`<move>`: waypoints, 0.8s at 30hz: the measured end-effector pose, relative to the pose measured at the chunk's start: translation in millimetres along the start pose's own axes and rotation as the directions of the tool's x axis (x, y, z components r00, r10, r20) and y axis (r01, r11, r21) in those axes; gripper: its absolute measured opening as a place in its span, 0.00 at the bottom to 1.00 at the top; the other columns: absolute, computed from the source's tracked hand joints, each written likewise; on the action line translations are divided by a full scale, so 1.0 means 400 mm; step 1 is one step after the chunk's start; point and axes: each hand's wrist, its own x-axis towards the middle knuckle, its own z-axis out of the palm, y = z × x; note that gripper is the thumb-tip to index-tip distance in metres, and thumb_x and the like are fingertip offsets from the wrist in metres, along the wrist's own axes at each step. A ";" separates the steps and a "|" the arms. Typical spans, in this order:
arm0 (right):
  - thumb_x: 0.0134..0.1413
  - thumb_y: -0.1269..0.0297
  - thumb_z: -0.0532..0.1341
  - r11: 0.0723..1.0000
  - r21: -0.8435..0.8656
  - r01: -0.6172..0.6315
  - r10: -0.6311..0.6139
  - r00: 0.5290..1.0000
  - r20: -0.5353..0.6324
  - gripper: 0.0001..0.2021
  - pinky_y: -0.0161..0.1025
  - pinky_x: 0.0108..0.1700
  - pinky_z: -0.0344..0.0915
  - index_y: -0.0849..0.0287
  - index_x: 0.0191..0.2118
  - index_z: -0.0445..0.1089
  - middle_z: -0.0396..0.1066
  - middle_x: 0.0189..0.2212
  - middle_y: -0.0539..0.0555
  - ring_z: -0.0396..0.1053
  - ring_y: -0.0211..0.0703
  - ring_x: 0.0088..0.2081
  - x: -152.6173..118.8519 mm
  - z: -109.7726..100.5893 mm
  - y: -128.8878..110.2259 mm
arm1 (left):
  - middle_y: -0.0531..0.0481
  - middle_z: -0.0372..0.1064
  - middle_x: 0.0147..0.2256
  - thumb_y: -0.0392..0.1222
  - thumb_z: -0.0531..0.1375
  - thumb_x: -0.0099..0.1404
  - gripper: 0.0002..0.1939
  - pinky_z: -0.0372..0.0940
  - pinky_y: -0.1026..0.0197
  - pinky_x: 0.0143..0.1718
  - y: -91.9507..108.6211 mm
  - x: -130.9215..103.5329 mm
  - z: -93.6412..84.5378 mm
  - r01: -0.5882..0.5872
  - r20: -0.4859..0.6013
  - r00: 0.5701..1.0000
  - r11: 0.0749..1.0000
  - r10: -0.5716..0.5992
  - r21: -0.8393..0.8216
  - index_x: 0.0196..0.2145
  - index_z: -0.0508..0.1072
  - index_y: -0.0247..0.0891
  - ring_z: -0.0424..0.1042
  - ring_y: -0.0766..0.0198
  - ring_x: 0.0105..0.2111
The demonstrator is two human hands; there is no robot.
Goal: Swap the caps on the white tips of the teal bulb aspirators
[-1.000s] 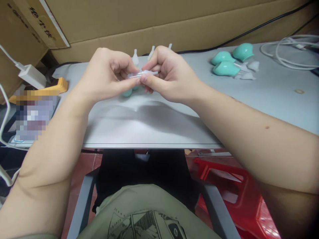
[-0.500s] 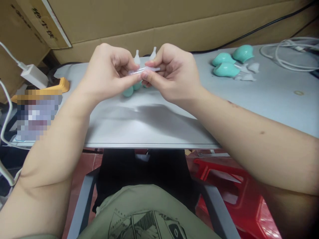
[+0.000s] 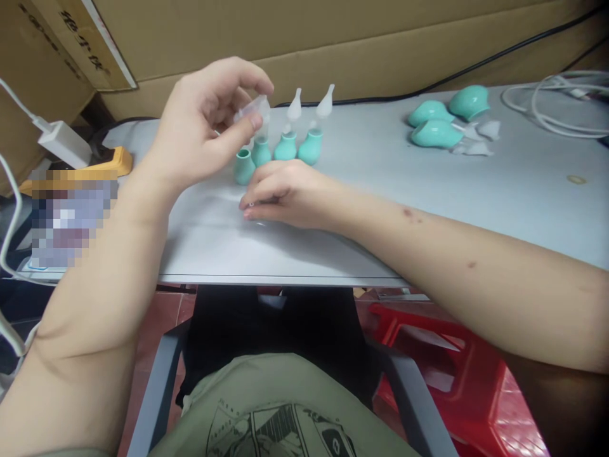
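Translucent plastic, a small clear nozzle tip (image 3: 252,109), is pinched between the thumb and forefinger of the left hand (image 3: 204,120), raised above the grey table (image 3: 428,190) at about eleven o'clock from the table's middle. The pinch sits at the piece's near end, probably so the other end stays free. Its long axis runs roughly level, pointing right and slightly away, toward two o'clock; which end is the narrow one is too blurred to tell.

Just below it stands a row of four teal bulbs (image 3: 285,149), upright on the table. Three carry clear tips pointing straight up; the leftmost, the bare teal bulb (image 3: 244,167), shows an open neck, and the held piece hovers near it.

The right hand (image 3: 280,193) lies on the table at six o'clock from the row, fingers curled loosely and knuckles up. Whether it grips anything beneath the fingertips cannot be told.

At two o'clock, well apart, lie loose teal bulbs (image 3: 438,124) beside clear caps (image 3: 476,139). White cables (image 3: 552,101) curl at the far right.
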 end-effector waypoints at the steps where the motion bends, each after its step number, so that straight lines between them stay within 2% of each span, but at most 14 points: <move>1: 0.79 0.67 0.74 1.000 -0.007 0.019 -0.019 1.000 0.010 0.06 0.44 0.53 0.74 0.57 0.46 0.90 0.81 0.44 0.56 0.77 0.44 0.43 0.000 0.008 0.006 | 0.51 0.79 0.38 0.56 0.81 0.73 0.17 0.63 0.54 0.30 0.008 -0.001 0.002 0.018 0.004 1.000 1.000 -0.018 0.010 0.51 0.85 0.49 0.76 0.60 0.32; 3: 0.78 0.68 0.74 0.999 -0.026 0.033 -0.032 0.999 0.022 0.05 0.44 0.53 0.75 0.58 0.47 0.90 0.80 0.45 0.56 0.77 0.44 0.44 0.000 0.019 0.015 | 0.50 0.79 0.39 0.50 0.79 0.73 0.10 0.66 0.54 0.32 0.029 -0.003 0.005 0.038 0.018 0.999 0.999 -0.038 0.010 0.47 0.85 0.50 0.78 0.59 0.33; 4: 0.78 0.68 0.74 0.999 -0.039 0.029 -0.028 0.999 0.029 0.05 0.44 0.53 0.75 0.59 0.48 0.90 0.79 0.46 0.57 0.77 0.44 0.43 0.000 0.021 0.018 | 0.50 0.79 0.39 0.49 0.78 0.73 0.09 0.67 0.54 0.31 0.039 -0.003 0.007 0.029 0.019 0.999 0.999 -0.029 -0.016 0.45 0.84 0.50 0.79 0.59 0.32; 7: 0.80 0.68 0.72 0.998 -0.066 0.007 -0.004 0.999 0.046 0.05 0.44 0.52 0.76 0.59 0.53 0.88 0.81 0.48 0.58 0.78 0.46 0.45 0.001 0.021 0.023 | 0.51 0.78 0.36 0.55 0.81 0.72 0.18 0.69 0.56 0.29 0.060 -0.002 0.012 0.010 0.019 1.000 0.991 -0.008 -0.134 0.42 0.78 0.48 0.78 0.61 0.29; 10: 0.79 0.67 0.72 0.997 -0.083 -0.002 0.007 0.998 0.059 0.08 0.44 0.52 0.76 0.60 0.56 0.87 0.84 0.49 0.59 0.78 0.47 0.46 0.003 0.014 0.020 | 0.52 0.81 0.34 0.56 0.84 0.71 0.23 0.74 0.58 0.32 0.065 -0.001 0.011 0.112 0.080 0.992 0.976 -0.098 -0.187 0.40 0.74 0.48 0.80 0.61 0.30; 13: 0.78 0.63 0.73 0.996 -0.091 -0.027 0.029 0.999 0.023 0.08 0.44 0.49 0.75 0.60 0.55 0.86 0.84 0.48 0.57 0.77 0.45 0.43 0.005 0.000 0.007 | 0.53 0.83 0.33 0.58 0.86 0.70 0.25 0.75 0.56 0.34 0.056 -0.002 0.003 0.171 0.122 0.981 0.965 -0.149 -0.197 0.40 0.75 0.48 0.83 0.58 0.32; 15: 0.79 0.60 0.73 0.994 -0.072 -0.080 0.076 0.996 -0.054 0.07 0.44 0.47 0.75 0.57 0.49 0.85 0.83 0.43 0.55 0.76 0.45 0.41 0.004 -0.016 -0.007 | 0.52 0.82 0.33 0.59 0.87 0.68 0.26 0.74 0.55 0.33 0.049 -0.002 -0.002 0.188 0.122 0.978 0.964 -0.167 -0.189 0.39 0.77 0.48 0.83 0.58 0.32; 18: 0.80 0.54 0.73 0.985 0.011 -0.175 0.172 0.956 -0.235 0.13 0.46 0.45 0.77 0.54 0.41 0.81 0.81 0.37 0.54 0.75 0.47 0.38 0.003 -0.044 -0.026 | 0.51 0.81 0.32 0.55 0.88 0.67 0.23 0.72 0.53 0.32 0.050 -0.004 -0.004 0.216 0.101 0.975 0.958 -0.200 -0.190 0.36 0.79 0.48 0.80 0.58 0.30; 21: 0.78 0.53 0.77 0.986 0.078 -0.149 0.168 0.893 -0.417 0.15 0.47 0.42 0.77 0.52 0.39 0.79 0.81 0.37 0.55 0.75 0.47 0.37 0.007 -0.061 -0.032 | 0.50 0.83 0.31 0.51 0.87 0.67 0.19 0.77 0.52 0.34 0.065 -0.009 -0.003 0.256 0.123 0.964 0.948 -0.236 -0.191 0.36 0.82 0.47 0.83 0.55 0.30; 24: 0.76 0.58 0.79 0.989 0.062 -0.132 0.145 0.850 -0.507 0.14 0.47 0.42 0.78 0.51 0.38 0.78 0.83 0.38 0.54 0.77 0.47 0.37 0.015 -0.060 -0.028 | 0.49 0.85 0.33 0.54 0.87 0.68 0.20 0.80 0.50 0.37 0.078 -0.015 -0.004 0.289 0.157 0.951 0.945 -0.266 -0.152 0.38 0.82 0.47 0.86 0.52 0.33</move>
